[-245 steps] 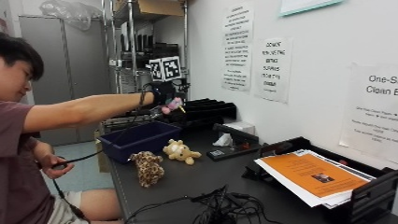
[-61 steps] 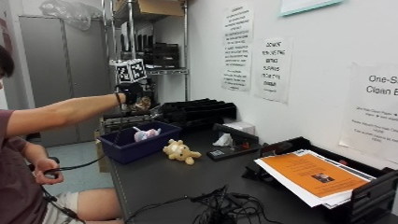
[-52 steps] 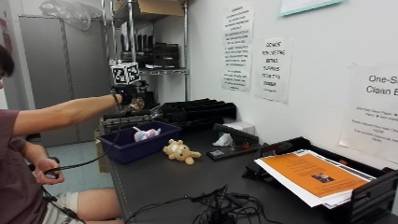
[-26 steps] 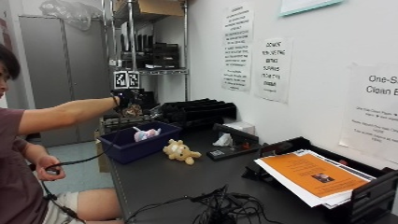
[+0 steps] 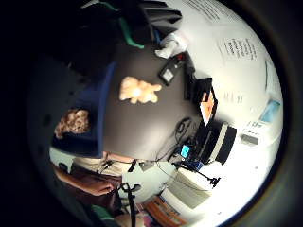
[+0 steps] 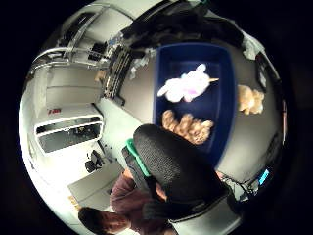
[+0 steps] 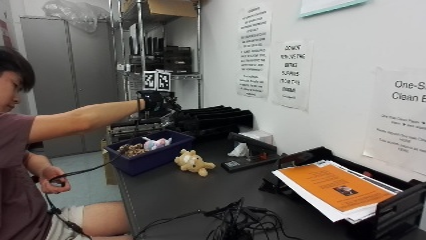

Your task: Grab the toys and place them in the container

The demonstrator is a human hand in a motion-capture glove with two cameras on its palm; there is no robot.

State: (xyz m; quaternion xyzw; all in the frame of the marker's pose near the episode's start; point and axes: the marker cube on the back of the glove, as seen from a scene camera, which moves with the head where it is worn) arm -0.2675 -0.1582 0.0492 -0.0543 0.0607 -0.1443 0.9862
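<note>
My gloved right hand (image 7: 157, 104) hovers above the blue container (image 7: 174, 154) at the table's left end, with nothing in its fingers. In the container, a brown spotted plush (image 7: 132, 149) lies beside a white and pink plush (image 7: 157, 144). The thumb side palm view looks down on both, the white plush (image 6: 188, 84) and the brown plush (image 6: 189, 126), inside the blue container (image 6: 222, 115). A tan teddy bear (image 7: 194, 162) lies on the dark table just right of the container, and this tan bear (image 5: 138, 90) also shows in the little finger side palm view.
Black stacked trays (image 7: 213, 120) and a metal shelf rack (image 7: 143, 60) stand behind the container. A black desk device (image 7: 249, 161) with white tissue (image 7: 239, 149) lies mid-table. A paper tray with an orange sheet (image 7: 339, 192) sits at the right. Cables (image 7: 233, 225) sprawl near the front edge.
The hand carried the brown spotted plush over the blue container and let it go. The plush now lies inside next to the white one, and the hand stays above.
</note>
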